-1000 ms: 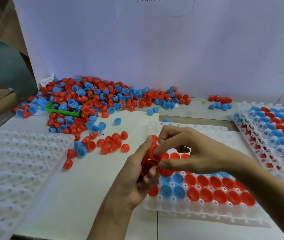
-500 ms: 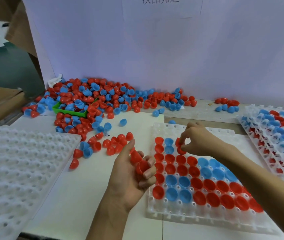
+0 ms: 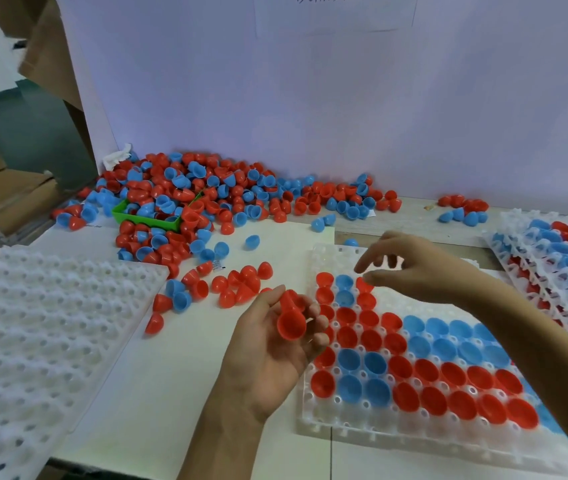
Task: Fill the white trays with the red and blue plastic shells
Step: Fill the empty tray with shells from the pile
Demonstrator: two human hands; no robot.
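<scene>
- Plainly, the head view showed the left hand (image 3: 272, 351) palm-up over the table (image 3: 157, 386), just off the left edge of the part-filled tray (image 3: 424, 441), its fingers curled round a small stack of nested red shells (image 3: 291, 322) with the open mouth of the front one facing the camera.
- The right hand (image 3: 414, 268) hovered over the far left corner of that tray, fingers spread and loosely bent, thumb and forefinger apart and holding nothing; a seated red shell (image 3: 365, 285) lay just under the thumb tip.
- That tray carried red and blue shells mouth-up in its near rows and down its left columns, while the cells along its far edge looked bare.
- An unfilled white tray (image 3: 43, 337) sat at the table's left edge, well apart from the hands.
- The loose pile of shells (image 3: 213, 199) ran along the back edge against the white wall panel (image 3: 310, 105), half burying a green bin (image 3: 147, 220); a scatter of red ones (image 3: 241, 284) lay between the pile and the left hand.
- A smaller cluster of shells (image 3: 464, 209) rested near the back right.
- Filled stacked trays (image 3: 559, 258) stood at the right edge, partly out of view.
</scene>
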